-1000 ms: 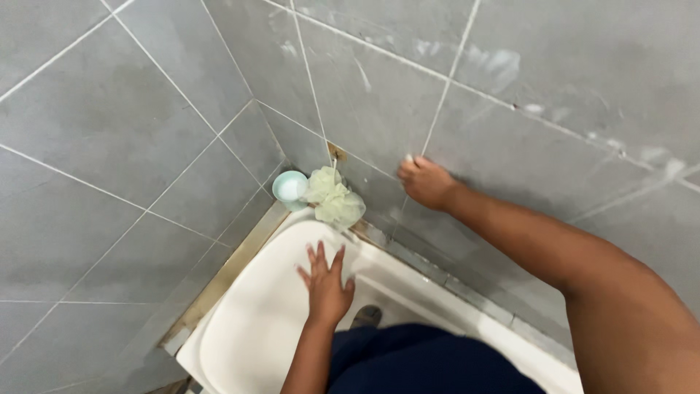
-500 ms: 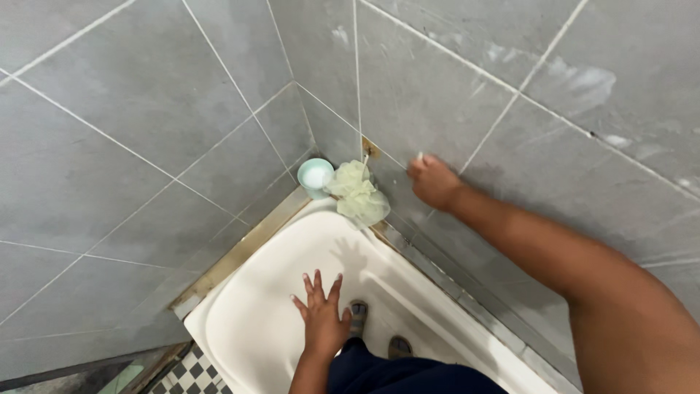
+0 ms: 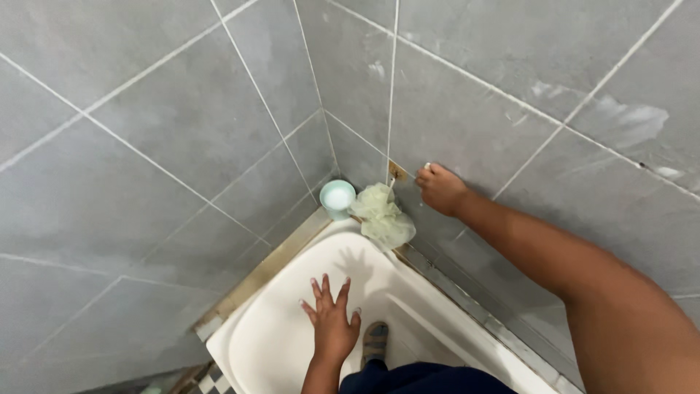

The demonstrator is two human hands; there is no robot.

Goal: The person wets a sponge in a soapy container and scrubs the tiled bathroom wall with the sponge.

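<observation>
Left hand: the left hand [image 3: 332, 321] lies flat with fingers spread wide apart, palm down on the white shower tray [image 3: 270, 343]; it grips nothing; its forearm runs up from the bottom edge of the view

Right hand: the right hand [image 3: 440, 190] is curled into a loose fist pressed against the grey tiled wall [image 3: 510, 95], just beside the corner; whether something small sits inside the fist cannot be told; a pale fingertip shows at its top; the arm stretches across from the lower right

Cup: a pale blue-green cup [image 3: 337, 198] stands upright on the ledge in the corner where the two walls meet; its inside looks whitish, though what it holds cannot be made out

Sponge: a light green mesh bath sponge [image 3: 383, 214] rests just beside the cup, touching the tray's rim; it hangs from a short cord towards a small brownish patch [image 3: 397, 171] on the wall, near the right hand

Tray edge: a yellowish strip [image 3: 270, 271] borders the tray on the left wall side; a metal rail [image 3: 467, 299] runs along the right

Foot: a sandalled foot [image 3: 375, 343] stands inside the tray, just beside the left hand
</observation>
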